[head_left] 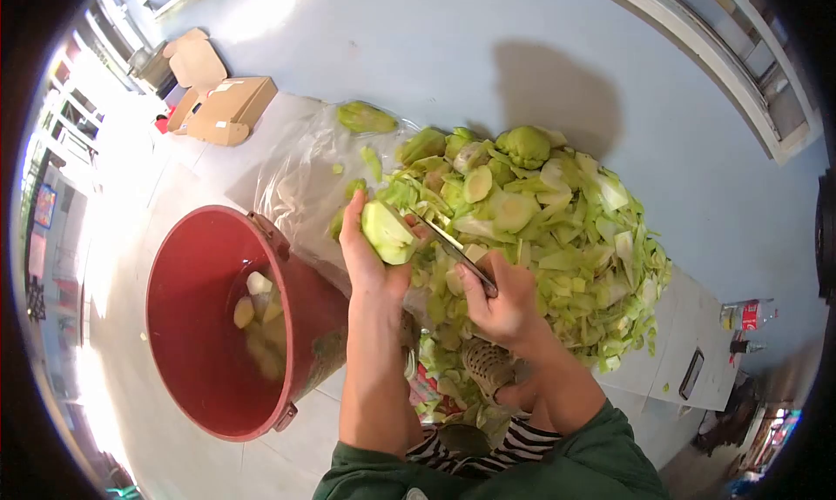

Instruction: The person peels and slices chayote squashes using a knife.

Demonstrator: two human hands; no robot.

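Observation:
My left hand (370, 265) is wrapped round a pale green, partly peeled chayote (387, 231), held up in front of the peelings. A knife (457, 255) is gripped by its handle in my right hand (501, 300), its blade pointing up and left towards the chayote. Whether the blade touches the chayote I cannot tell. Beyond and to the right spreads a large heap of green peelings (566, 256). Several unpeeled chayotes, one of them a bumpy green chayote (524, 147), lie at the heap's far side.
A red bucket (300, 317) on the left holds several peeled pieces (266, 322) in water. Clear plastic (292, 174) lies behind it. An open cardboard box (231, 108) stands farther back. At the right are a bottle (751, 315) and a phone-like dark object (692, 374).

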